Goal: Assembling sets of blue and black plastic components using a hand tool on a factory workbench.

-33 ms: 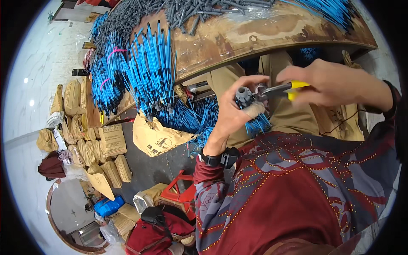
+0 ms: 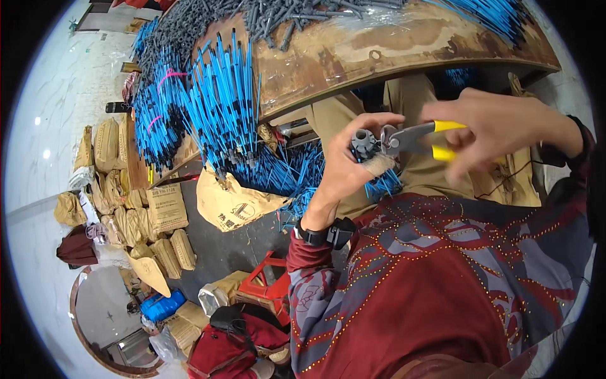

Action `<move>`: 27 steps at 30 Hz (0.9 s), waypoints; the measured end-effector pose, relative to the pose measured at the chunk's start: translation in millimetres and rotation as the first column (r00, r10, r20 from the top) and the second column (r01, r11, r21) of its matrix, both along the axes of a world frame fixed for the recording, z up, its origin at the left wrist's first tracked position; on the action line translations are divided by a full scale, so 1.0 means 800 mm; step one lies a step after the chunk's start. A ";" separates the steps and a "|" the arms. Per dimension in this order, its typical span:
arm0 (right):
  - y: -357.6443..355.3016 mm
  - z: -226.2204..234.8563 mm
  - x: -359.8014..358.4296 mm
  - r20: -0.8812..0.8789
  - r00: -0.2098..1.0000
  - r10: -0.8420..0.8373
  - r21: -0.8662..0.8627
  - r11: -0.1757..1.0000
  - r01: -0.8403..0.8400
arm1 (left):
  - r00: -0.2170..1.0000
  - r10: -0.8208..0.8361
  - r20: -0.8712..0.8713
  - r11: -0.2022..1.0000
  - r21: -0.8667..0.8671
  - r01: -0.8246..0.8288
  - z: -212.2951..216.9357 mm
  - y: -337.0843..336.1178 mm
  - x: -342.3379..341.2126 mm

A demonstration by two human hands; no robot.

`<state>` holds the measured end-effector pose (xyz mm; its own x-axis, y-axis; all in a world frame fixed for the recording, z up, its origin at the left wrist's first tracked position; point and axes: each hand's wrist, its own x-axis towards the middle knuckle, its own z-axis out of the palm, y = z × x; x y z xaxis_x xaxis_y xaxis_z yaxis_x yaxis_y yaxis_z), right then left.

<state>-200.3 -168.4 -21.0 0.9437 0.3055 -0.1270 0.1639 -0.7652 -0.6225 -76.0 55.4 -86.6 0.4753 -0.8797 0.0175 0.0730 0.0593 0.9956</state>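
Note:
My left hand [image 2: 344, 167] is raised in front of my chest and grips a small grey plastic part [image 2: 364, 142] made of short tubes. One of its fingers is wrapped in pale tape. My right hand [image 2: 505, 126] holds yellow-handled cutters [image 2: 413, 136], whose metal jaws touch the right side of the grey part. Beyond my hands a rusty round table [image 2: 353, 57] carries a heap of blue plastic rods [image 2: 214, 114] and a pile of grey parts [image 2: 284, 16]. More blue rods hang and lie below the table edge [image 2: 290, 177].
Brown paper sacks [image 2: 126, 189] are stacked on the floor at the left. A red stool [image 2: 268, 290] and a red bag [image 2: 233, 341] sit near my left elbow. A blue bag [image 2: 163, 305] and a second round table [image 2: 101, 316] are at the lower left.

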 end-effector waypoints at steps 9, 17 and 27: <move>0.028 0.010 0.022 0.560 0.828 -0.006 -0.157 0.981 0.113 | 0.967 0.251 -0.054 0.967 0.054 -0.248 0.000 -0.010 0.001; 0.015 0.006 0.007 -0.659 0.750 0.063 0.405 0.870 0.282 | 0.996 -0.085 -0.007 0.996 -0.030 0.085 -0.016 0.002 0.016; -0.003 -0.002 0.011 -0.133 0.968 -0.211 0.203 0.951 0.235 | 0.970 0.157 -0.186 0.985 -0.041 -0.167 -0.018 -0.012 0.017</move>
